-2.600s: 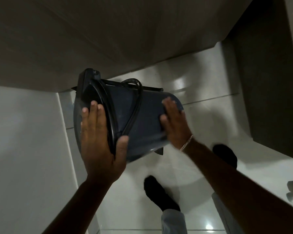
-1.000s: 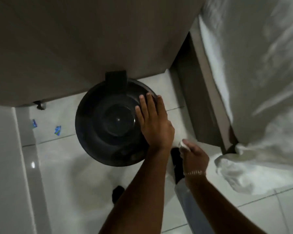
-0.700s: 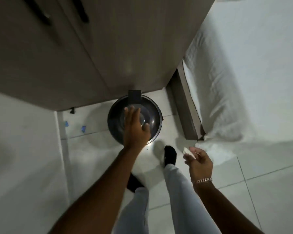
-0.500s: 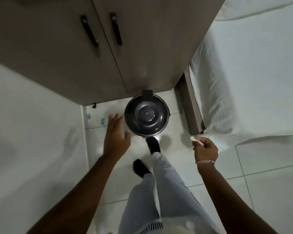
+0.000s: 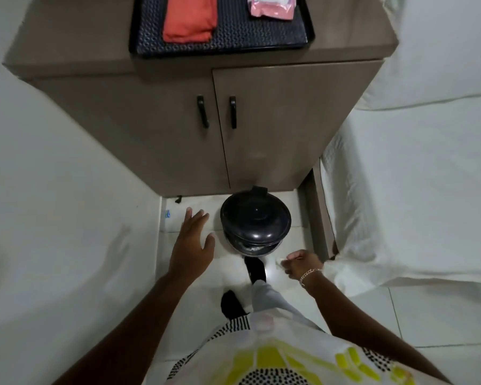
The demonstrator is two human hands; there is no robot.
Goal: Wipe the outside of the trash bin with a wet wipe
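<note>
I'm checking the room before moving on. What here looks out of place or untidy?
Little stands out. The trash bin stands upright, lid closed, before the cabinet. Small blue scraps lie on the floor by the wall, looking like litter.

Trash bin [image 5: 255, 221] backs against cabinet [image 5: 261, 120]; bed [image 5: 400, 190] seemingly crowds its right; left floor [image 5: 175, 215] open.

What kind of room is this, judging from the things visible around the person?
Probably a bedroom, perhaps a hotel room. A bed with white sheets stands on the right, beside a low two-door cabinet carrying a black tray. A small lidded trash bin stands on the tiled floor.
</note>
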